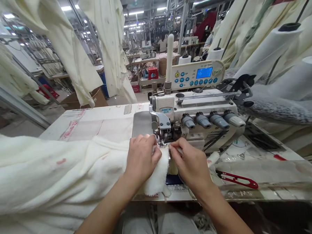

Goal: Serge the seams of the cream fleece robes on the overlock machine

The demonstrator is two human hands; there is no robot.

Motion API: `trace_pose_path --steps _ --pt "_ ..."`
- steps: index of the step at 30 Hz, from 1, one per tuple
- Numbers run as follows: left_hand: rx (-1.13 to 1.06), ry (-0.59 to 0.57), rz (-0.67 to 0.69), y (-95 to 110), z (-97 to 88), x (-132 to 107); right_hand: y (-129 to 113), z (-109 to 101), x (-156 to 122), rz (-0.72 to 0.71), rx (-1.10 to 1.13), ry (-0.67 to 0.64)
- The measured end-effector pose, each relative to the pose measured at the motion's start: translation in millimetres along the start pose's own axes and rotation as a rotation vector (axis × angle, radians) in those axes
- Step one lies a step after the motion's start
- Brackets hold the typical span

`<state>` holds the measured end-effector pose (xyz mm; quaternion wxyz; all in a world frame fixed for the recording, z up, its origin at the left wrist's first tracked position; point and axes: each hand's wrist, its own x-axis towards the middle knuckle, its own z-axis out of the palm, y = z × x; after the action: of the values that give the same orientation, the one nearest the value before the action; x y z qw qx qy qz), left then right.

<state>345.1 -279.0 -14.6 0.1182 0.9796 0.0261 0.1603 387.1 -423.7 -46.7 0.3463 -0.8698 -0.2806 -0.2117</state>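
A large piece of cream fleece fabric (95, 165) drapes over the table's left side, and its narrow end lies at the presser foot (161, 142) of a white overlock sewing machine (194, 108). My left hand (141, 156) is closed on the fabric just left of the foot, fingers curled and thumb on the cloth. On the other side, my right hand (191, 160) pinches the fabric's edge between thumb and forefinger, close to the needle area. The fingertips of both hands partly hide the cloth there. The fabric's cut end hangs toward the table's front edge.
Red thread snips (237, 179) lie on the table to the right. Behind the machine rises a control panel (198, 74) with a lit display. Large white thread cones (270, 51) stand at right. Cream fabric pieces (107, 39) hang at the left and back. A measuring tape (178, 190) runs along the front edge.
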Motion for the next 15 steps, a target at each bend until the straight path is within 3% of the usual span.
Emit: trace_pose_path --steps 7,9,11,13,15 --pt "0.093 0.016 -0.021 0 3.9 3 2 11 3 -0.093 -0.107 0.101" --pt "0.115 0.004 -0.025 1 1.9 4 0 9 -4 -0.111 -0.12 0.119" --pt "0.11 -0.028 -0.021 0 -2.6 4 -3 5 -17 -0.137 -0.121 0.217" --pt "0.075 -0.078 0.003 -3 -8.9 5 -5 4 -35 -0.12 -0.041 0.366" --pt "0.024 -0.125 0.032 -6 -14.9 7 -7 8 -51 0.011 0.163 0.323"
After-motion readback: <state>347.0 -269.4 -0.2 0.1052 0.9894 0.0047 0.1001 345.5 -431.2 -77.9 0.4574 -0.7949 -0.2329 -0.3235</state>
